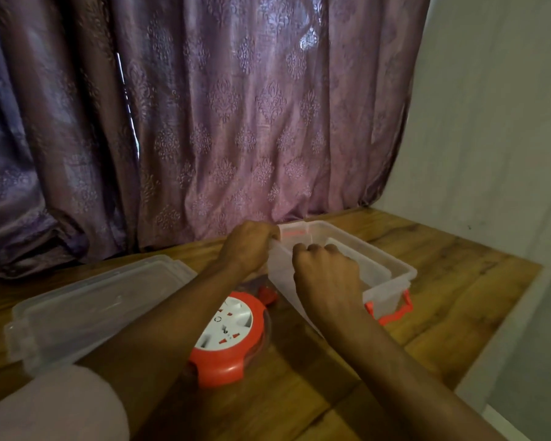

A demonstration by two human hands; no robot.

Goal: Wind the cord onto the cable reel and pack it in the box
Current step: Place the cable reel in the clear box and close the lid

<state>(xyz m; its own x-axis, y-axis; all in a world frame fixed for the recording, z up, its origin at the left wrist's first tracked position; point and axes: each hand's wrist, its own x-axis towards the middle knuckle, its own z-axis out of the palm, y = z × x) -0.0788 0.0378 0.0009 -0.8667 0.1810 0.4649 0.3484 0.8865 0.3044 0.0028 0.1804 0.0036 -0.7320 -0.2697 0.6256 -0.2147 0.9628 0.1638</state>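
A clear plastic box (pixel 392 265) with red clip handles stands open on the wooden table, right of centre. My left hand (pixel 252 243) grips the box's far left corner rim. My right hand (pixel 325 268) is curled over the near long rim of the box and holds it. The red and white cable reel (pixel 229 332) lies flat on the table just left of the box, under my left forearm. A red plug (pixel 268 294) sits beside the reel's far edge. The cord itself is hard to make out.
The box's clear lid (pixel 86 307) lies on the table to the left. A purple patterned curtain (pixel 204 122) hangs behind the table. A grey wall (pixel 506 122) bounds the right side, and the table's right edge (pixel 506 319) is close to the box.
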